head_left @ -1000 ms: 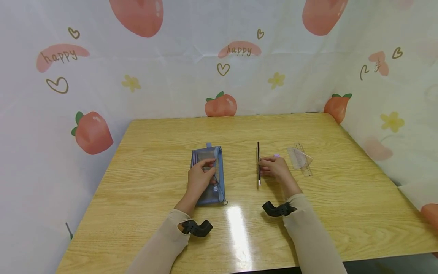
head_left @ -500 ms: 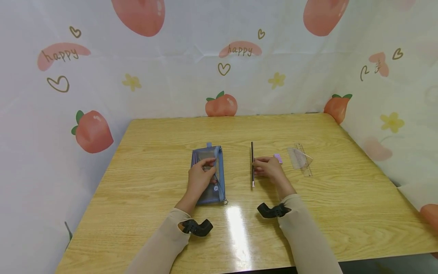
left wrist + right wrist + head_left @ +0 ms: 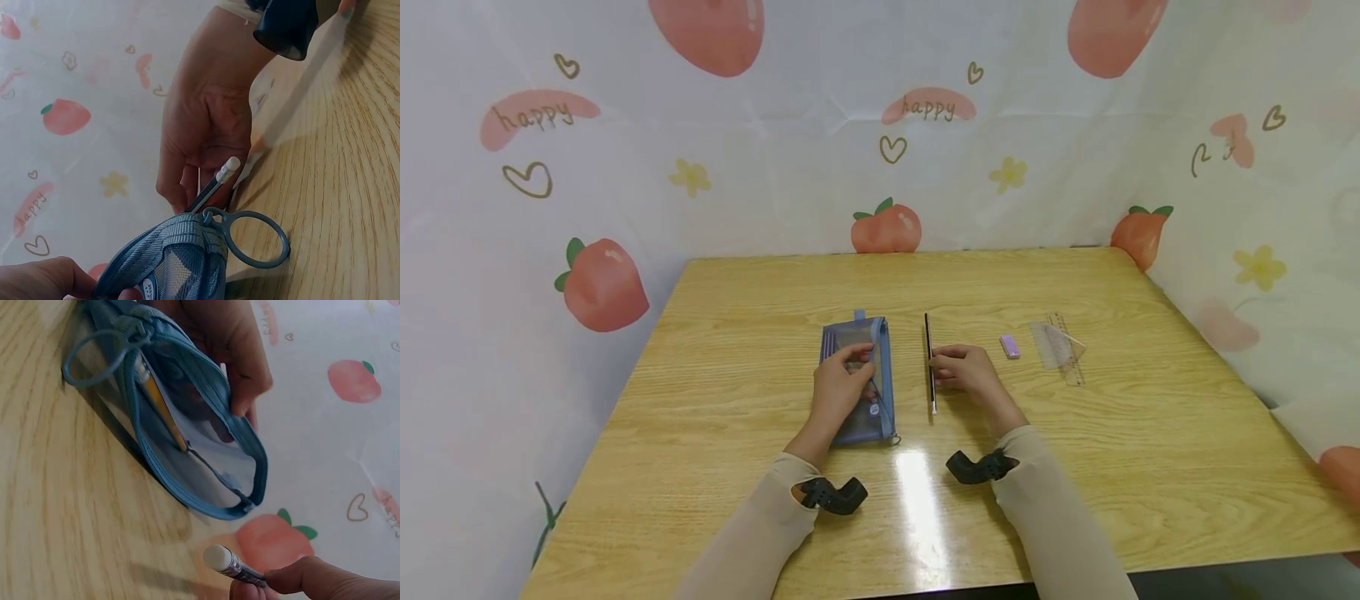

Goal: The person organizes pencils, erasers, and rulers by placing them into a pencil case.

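Note:
A blue mesh zip pencil pouch [image 3: 859, 427] lies on the table, its long zipped side facing right. My left hand [image 3: 838, 390] pinches the upper edge of its mouth. In the right wrist view the mouth gapes, and a yellow pencil [image 3: 165, 412] lies inside. My right hand [image 3: 966, 372] grips a dark pencil [image 3: 928, 333] with a white eraser end [image 3: 217, 557], just right of the pouch and apart from it. A ring zip pull [image 3: 257, 240] hangs at the pouch's near end.
Right of my right hand lies a purple eraser [image 3: 1010, 347]. Beyond it a clear ruler [image 3: 1074, 372] and a clear set square [image 3: 1047, 345] overlap on the wooden table [image 3: 737, 333]. A fruit-patterned cloth [image 3: 790, 192] stands behind the table.
My right hand has moved left with the dark pencil, closer to the pouch, leaving the purple eraser fully in sight. The left hand keeps its hold on the pouch.

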`<state>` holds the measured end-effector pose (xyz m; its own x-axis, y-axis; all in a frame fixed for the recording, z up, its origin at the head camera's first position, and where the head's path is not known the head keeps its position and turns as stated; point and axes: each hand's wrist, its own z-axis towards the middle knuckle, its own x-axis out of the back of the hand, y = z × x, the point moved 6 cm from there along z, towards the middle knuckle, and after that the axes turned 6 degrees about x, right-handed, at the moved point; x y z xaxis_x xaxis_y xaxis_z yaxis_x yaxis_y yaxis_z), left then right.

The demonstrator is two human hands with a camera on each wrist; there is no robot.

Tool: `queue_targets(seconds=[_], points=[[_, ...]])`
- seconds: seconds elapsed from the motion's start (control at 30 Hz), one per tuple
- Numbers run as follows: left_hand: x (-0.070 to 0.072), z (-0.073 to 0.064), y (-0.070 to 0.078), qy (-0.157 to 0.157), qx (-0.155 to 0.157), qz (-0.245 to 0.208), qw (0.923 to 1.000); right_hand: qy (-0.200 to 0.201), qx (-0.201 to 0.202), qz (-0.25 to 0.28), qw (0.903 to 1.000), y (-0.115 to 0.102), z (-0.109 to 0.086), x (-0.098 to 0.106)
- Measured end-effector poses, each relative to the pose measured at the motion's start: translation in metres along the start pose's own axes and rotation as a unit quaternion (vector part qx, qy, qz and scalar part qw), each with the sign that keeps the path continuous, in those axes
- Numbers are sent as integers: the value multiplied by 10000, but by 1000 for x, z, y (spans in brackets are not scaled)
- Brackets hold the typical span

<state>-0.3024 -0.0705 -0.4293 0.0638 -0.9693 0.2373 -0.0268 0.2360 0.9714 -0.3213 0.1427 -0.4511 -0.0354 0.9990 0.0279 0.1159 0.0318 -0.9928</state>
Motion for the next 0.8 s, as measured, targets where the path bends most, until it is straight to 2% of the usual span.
queue_targets(seconds=[0.37, 0.6, 0.8], points=[[-2, 2, 2, 24, -137, 58, 9999, -107, 3, 77, 9999, -2, -1, -19], [-1, 2, 0, 9, -61, 7, 10000, -188, 31, 159, 9997, -1, -2, -30], [0, 3, -1, -11, -31, -63, 10000, -425, 59, 56, 9991, -1, -6, -43]])
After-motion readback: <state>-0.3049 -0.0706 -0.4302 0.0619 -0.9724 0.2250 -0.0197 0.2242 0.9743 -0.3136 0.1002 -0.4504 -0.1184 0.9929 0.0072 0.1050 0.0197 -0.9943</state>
